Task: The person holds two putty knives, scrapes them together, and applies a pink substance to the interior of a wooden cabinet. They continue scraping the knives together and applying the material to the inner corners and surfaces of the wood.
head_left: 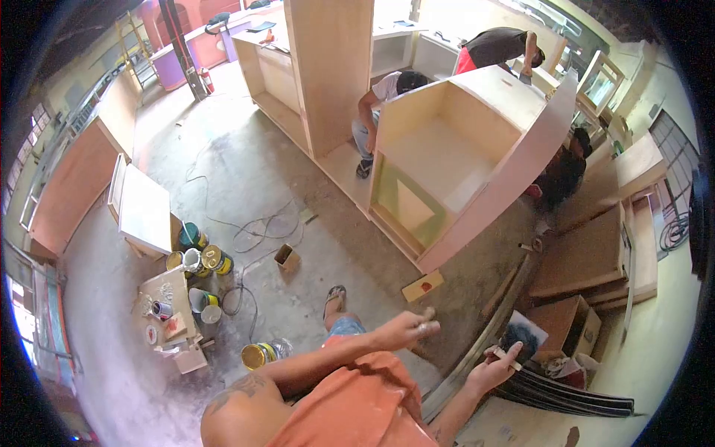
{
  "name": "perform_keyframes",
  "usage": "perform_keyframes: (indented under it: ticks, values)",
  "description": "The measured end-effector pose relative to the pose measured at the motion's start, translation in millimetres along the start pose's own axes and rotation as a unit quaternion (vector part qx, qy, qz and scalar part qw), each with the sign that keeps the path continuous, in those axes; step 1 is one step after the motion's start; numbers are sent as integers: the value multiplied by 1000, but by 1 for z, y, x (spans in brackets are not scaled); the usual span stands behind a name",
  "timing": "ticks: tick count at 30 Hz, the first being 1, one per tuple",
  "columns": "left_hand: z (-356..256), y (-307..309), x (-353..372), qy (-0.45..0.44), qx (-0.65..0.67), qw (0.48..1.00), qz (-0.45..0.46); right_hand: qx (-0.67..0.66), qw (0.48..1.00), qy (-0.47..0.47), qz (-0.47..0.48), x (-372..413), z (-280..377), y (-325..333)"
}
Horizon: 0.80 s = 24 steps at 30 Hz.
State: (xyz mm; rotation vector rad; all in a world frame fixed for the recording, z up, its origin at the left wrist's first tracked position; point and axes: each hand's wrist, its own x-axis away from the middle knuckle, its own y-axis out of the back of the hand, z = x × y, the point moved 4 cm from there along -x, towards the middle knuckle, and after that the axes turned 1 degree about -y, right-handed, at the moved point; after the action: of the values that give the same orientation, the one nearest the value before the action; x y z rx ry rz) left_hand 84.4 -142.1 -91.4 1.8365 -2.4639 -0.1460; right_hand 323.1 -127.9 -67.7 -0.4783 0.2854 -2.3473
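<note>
Plywood cabinet ahead of both grips, looks mostly bare, finish seemingly undone. Right grip clamped on small pale tool. Left grip raised, fingers together, contents unclear.

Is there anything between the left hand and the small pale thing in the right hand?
Nothing visible. The left hand and the small pale thing in the right hand are apart, only floor under the gap.

Low centre of the frame, the left hand hangs with fingers curled; lower right, the right hand grips a small pale object near a cardboard box
</note>
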Motion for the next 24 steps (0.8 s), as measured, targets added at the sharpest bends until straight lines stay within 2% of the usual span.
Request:
perform_keyframes:
  ticks: [1,2,3,4,5,6,7,8,9,10,11,12,14,15,16,18,19,24]
  values:
    - [11,0,0,123,142,981,-48,124,989,51,55,8,2,-2]
    - [11,-2,-3,124,143,981,-45,246,958,100,108,16,2,-4]
    - [5,3,-6,117,195,968,-109,272,920,189,211,18,-17,-2]
    - [2,7,-8,108,247,948,-171,331,845,293,300,28,-29,-13]
    - [16,5,-11,116,241,952,-148,381,747,390,381,40,-37,-22]
    - [18,5,-11,115,241,952,-148,381,747,391,381,43,-39,-19]
    - [20,4,-9,122,234,957,-119,454,735,230,447,43,-57,-12]
    - [22,4,-10,127,225,962,-91,510,697,63,500,44,-75,-3]
    - [23,6,-13,124,225,962,-95,509,695,66,504,40,-80,-1]
    - [23,8,-14,104,216,963,-126,377,805,-7,458,32,-83,6]
    - [23,10,-11,88,205,963,-153,232,887,-83,391,28,-85,16]
    - [17,11,-8,93,203,963,-151,230,888,-88,388,30,-81,11]
    - [1,19,-4,151,255,931,-214,163,955,-121,217,23,-62,5]
    - [33,18,-5,187,247,928,-207,143,959,-123,214,15,-62,10]
    - [30,16,-5,187,246,929,-202,140,960,-121,209,19,-53,6]
    - [25,8,-5,176,366,893,-194,32,970,-179,161,28,-28,-5]
    - [24,7,-5,177,366,893,-193,35,968,-185,166,30,-21,-10]
    - [4,11,-6,155,246,937,-192,-12,958,-200,203,17,-26,6]
